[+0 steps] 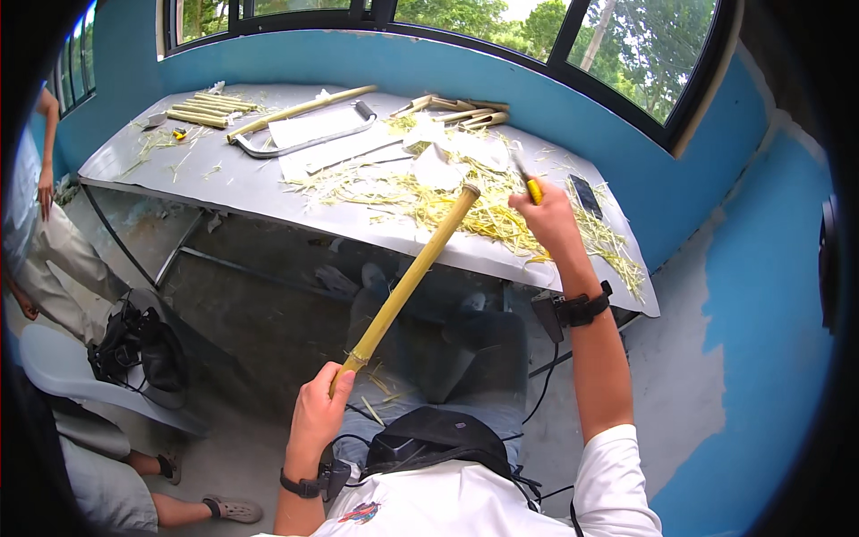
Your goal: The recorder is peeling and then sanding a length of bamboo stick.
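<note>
Left hand (318, 410): my fingers curl closed around the near end of the bamboo pole (412, 279).
Bamboo pole: slants from my left fist up and rightward, far tip left of my right hand.
Shavings (488, 219): strewn on the table (259, 199), near my right hand.
Right hand (548, 220): closed on a yellow-handled knife (535, 191).
Phone (585, 196): lies just right of my right hand.

1. Table (259, 192), far-left corner: sticks (208, 109) side by side.
2. Right of them: a lying pole (309, 111), a saw (304, 148) before it.
3. Far edge, middle: split pieces (470, 112); shavings (394, 192) before them.
4. Right edge: a phone (585, 195).
5. Near edge: the left grip's (318, 407) held pole (407, 282) crosses before it, left of the right grip's (548, 215) knife (534, 190).
</note>
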Available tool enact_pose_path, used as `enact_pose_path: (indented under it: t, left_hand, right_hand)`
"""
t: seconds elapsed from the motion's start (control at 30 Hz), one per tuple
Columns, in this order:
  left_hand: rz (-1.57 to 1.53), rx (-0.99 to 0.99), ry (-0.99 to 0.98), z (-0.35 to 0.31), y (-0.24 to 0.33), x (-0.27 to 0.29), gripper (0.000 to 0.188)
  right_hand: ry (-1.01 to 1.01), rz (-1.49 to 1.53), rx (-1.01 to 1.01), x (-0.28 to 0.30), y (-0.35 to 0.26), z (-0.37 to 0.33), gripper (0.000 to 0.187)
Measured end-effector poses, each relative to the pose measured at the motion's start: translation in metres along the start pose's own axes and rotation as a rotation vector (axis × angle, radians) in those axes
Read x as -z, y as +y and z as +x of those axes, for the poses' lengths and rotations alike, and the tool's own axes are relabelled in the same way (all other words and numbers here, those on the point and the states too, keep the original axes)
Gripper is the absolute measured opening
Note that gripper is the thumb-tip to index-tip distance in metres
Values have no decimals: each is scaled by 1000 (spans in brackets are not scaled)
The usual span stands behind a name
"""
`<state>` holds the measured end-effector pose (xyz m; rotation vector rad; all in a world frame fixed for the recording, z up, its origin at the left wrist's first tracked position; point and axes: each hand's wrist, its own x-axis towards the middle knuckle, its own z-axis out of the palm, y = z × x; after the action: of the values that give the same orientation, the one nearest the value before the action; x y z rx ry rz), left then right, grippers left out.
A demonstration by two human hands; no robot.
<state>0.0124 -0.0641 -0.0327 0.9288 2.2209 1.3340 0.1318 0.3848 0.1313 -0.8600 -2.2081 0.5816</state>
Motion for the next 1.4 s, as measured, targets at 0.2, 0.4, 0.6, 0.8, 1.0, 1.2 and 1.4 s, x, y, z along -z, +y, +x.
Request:
enact_pose_path:
  t: [0.2, 0.4, 0.6, 0.8, 1.0, 1.2, 1.4]
  left_hand:
    - [-42, -15, 63, 2, 12, -6, 38]
    - [-26, 4, 49, 4, 10, -5, 37]
    - [-41, -6, 70, 6, 2, -6, 35]
    - [-34, -9, 84, 7, 1, -9, 35]
    - [14, 22, 96, 8, 0, -13, 39]
    - [114, 3, 198, 10, -5, -17, 42]
    - [101, 1, 269, 10, -1, -19, 43]
  right_hand:
    - [-187, 53, -68, -13, -35, -33, 50]
    - [-318, 345, -191, -28, -50, -39, 23]
    - [-173, 376, -181, -34, -33, -37, 27]
    - [-38, 108, 72, -37, -27, -53, 33]
    - [-5, 384, -67, -36, -15, -60, 33]
    - [-62, 646, -185, -26, -11, -60, 30]
    - [-34, 643, -199, -27, -20, -61, 32]
